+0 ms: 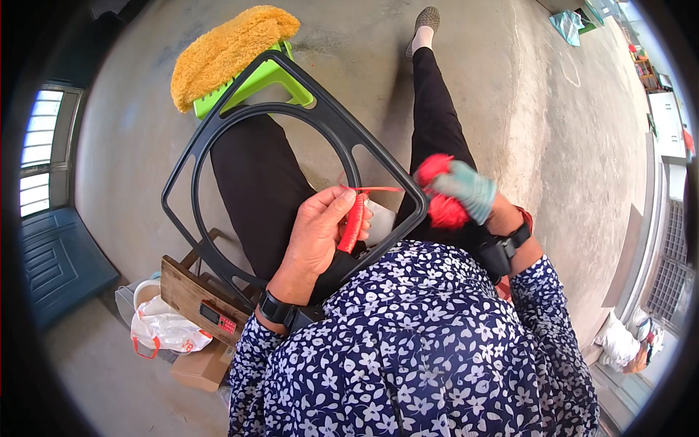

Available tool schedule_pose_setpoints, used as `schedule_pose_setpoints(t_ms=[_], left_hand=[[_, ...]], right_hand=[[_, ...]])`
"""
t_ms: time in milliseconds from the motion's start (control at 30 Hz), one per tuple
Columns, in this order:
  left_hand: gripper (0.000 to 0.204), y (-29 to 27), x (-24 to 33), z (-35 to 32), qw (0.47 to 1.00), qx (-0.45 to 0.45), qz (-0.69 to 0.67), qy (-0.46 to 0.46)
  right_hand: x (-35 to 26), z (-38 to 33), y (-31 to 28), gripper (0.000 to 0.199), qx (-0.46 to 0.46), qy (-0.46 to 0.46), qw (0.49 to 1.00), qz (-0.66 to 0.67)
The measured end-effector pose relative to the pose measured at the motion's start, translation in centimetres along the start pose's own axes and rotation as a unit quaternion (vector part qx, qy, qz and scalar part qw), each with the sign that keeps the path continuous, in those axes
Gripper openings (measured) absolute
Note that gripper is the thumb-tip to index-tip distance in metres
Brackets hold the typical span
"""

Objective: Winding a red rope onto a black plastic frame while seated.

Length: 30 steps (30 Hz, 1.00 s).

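A dark grey plastic frame (349, 127), squarish outside with a round ring inside, rests across my lap, tilted. Red cord is wound tightly in close turns around a short stretch of the ring, making a red wrapped section (353, 227). My bare left hand (313, 229) closes on this section, thumb and forefinger pinching at its upper end. From the pinch a thin red strand (382, 189) runs right toward the frame's corner. Beyond that corner my right hand (470, 191), in a pale green glove, grips a bundle of red cord (448, 213). Motion blurs that hand and bundle.
A bright green plastic stool (273, 80) with a fluffy yellow cover (233, 51) stands ahead. At left, a wooden bench (182, 284) carries a red and black phone (217, 317). Beside it are a white plastic bag (164, 324) and a cardboard box (202, 368).
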State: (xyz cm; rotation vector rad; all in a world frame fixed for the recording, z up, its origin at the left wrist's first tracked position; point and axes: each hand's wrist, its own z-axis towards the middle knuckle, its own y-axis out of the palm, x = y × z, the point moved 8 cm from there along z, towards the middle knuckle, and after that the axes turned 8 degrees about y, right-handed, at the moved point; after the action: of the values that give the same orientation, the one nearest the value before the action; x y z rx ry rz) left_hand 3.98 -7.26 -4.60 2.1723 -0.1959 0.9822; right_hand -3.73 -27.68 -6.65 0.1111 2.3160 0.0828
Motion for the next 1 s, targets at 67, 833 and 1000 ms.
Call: schedule_pose_setpoints(t_ms=[67,833,1000], left_hand=[[0.021,-0.1,0.2,-0.2,1.0,0.004,-0.018,0.006],[0.012,-0.6,1.1,0.3,0.998,0.036,-0.04,0.024],[0.012,0.6,0.4,0.1,1.0,-0.014,-0.022,-0.001]], right_hand=[[0.3,-0.9,-4.2,0.034,0.081,-0.044,0.984,0.154],[8.1,-7.0,-21.0,0.04,0.52,0.01,0.851,-0.071],[-5.7,-2.6,-8.2,0.033,0.371,-0.141,0.916,-0.061]])
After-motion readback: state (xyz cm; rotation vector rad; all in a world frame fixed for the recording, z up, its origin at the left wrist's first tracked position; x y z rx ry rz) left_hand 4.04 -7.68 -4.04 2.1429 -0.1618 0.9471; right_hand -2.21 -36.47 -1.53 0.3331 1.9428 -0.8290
